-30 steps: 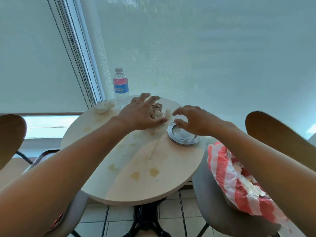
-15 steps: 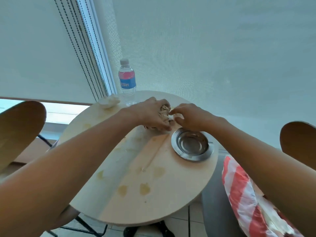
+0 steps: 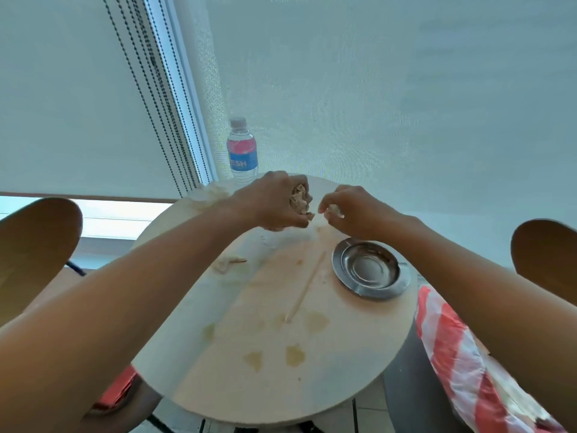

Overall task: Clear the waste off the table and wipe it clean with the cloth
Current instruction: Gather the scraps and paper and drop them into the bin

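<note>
The round pale wooden table (image 3: 337,370) carries several yellowish stains. My left hand (image 3: 274,201) is over its far side and grips a wad of crumpled brownish paper waste (image 3: 299,200). Just to the right, my right hand (image 3: 352,210) pinches a small white scrap (image 3: 333,210) lifted off the tabletop. A thin wooden stick (image 3: 307,287) lies across the middle of the table. A small crumpled scrap (image 3: 226,264) sits left of it. A whitish cloth (image 3: 209,195) lies at the far left edge, partly behind my left forearm.
A steel ashtray (image 3: 370,270) sits at the table's right side. A water bottle (image 3: 242,151) stands at the far edge by the window blind. A red-and-white striped plastic bag (image 3: 462,354) lies on the grey chair at right. Wooden chair backs (image 3: 34,245) flank both sides.
My left hand has closed round the crumpled paper and lifted it. My right hand has left the ashtray rim and pinched up a white scrap. The camera has tilted closer over the table.
</note>
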Motion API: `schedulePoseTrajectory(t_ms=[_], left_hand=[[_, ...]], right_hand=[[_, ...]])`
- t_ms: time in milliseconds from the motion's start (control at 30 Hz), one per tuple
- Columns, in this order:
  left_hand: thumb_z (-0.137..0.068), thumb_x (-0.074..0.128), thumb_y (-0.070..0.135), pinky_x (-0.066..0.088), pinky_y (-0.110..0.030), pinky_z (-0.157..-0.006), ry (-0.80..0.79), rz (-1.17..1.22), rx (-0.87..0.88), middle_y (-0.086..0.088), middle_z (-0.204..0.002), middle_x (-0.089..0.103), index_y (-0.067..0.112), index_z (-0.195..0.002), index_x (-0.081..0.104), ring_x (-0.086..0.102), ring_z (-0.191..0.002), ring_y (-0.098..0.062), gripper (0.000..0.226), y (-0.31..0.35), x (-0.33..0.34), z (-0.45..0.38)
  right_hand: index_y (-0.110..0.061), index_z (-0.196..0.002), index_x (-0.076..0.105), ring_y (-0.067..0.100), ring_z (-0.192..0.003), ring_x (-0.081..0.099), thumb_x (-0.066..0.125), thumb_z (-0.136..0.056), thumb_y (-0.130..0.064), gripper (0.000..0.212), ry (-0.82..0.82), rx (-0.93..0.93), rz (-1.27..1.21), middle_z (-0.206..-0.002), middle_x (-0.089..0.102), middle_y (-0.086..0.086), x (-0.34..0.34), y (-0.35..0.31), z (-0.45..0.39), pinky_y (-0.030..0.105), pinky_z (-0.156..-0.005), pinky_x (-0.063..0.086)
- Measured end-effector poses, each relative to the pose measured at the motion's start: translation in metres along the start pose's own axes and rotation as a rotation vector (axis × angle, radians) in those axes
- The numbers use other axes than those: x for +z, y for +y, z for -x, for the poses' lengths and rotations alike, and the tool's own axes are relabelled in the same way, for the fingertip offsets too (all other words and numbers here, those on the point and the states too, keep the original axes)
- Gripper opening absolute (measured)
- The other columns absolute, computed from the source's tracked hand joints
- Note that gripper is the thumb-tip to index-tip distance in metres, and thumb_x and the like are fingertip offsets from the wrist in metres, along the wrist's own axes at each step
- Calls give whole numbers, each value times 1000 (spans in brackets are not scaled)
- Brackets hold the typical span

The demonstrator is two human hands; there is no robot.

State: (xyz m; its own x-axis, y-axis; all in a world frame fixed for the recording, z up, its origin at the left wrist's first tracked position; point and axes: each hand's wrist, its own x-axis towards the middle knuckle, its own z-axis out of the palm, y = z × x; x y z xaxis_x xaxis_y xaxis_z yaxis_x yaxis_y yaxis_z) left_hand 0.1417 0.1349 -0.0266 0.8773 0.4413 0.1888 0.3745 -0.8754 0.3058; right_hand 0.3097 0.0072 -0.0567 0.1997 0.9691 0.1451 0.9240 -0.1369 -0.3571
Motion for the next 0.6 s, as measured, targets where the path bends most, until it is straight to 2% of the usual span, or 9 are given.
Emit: schedulePoseTrajectory(t_ms=[200,300,367,433,500,600], left_hand=[[-72,82,41,43,-18,-63,47,45,58,16,-83,54,27,-96,62,57,-73,-2,34,-21,-28,19],[-72,83,39,52,-20,-68,50,84,74,14,-86,64,26,-93,61,63,-76,-3,33,-30,-39,35],[-72,83,39,52,-22,-70,55,90,94,15,-87,65,25,-96,62,63,-77,-2,34,-36,-45,48],[-71,82,37,50,-23,-73,62,85,117,16,-89,60,24,-102,63,61,-79,-5,38,-40,-50,60],[-71,81,39,47,-25,-75,74,54,139,10,-93,56,25,-107,61,59,-82,-13,43,-45,-53,72],[-71,78,47,51,-31,-79,92,54,203,2,-100,56,30,-107,58,59,-86,-17,45,-50,-53,89]], right_hand=[[-21,-94,74,16,-85,58,59,-93,-11,18,35,-51,-1,-101,63,0,-4,-35,8,36,-81,51],[-20,-85,75,15,-82,59,59,-92,-7,21,39,-74,-4,-99,65,0,-3,-56,13,31,-79,49],[-21,-84,75,14,-83,60,59,-91,-7,23,24,-82,-1,-100,65,-1,-1,-71,18,26,-78,46],[-22,-83,75,9,-81,58,58,-89,-7,23,13,-93,5,-100,65,-2,0,-86,23,18,-75,42],[-22,-84,75,0,-78,56,59,-89,-9,22,4,-104,31,-101,64,-5,0,-99,30,11,-73,37],[-21,-89,77,-8,-76,52,60,-90,-11,19,0,-113,58,-101,62,-7,1,-113,45,14,-74,38]])
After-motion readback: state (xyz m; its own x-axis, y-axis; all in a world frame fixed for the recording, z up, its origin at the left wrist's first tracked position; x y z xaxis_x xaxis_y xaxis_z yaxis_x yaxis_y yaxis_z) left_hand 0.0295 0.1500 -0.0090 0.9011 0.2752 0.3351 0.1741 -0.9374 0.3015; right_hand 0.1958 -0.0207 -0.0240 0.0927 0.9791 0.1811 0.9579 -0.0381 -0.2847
